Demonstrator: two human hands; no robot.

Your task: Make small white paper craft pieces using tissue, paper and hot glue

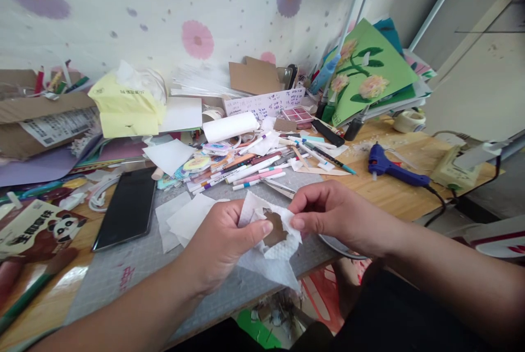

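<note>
In front of my chest, a brown piece that looks like cardboard (275,230) shows through the middle of a white textured paper towel (251,205), whose edges are folded in around it. My left hand (223,240) grips the left side, its thumb pressed onto the brown piece. The right edge of the towel is pinched between the thumb and fingers of my right hand (328,212). A loose corner of towel hangs below. More white paper sheets (174,221) lie beside my left hand. Partly hidden behind the hands are scissors (279,188).
A black phone (125,207) lies on the grey cutting mat (110,281). Markers (254,171) are heaped across the middle. A blue glue gun (391,166) rests at right, its cord trailing off the edge. Behind stand a yellow tissue pack (127,111) and a white paper roll (232,127).
</note>
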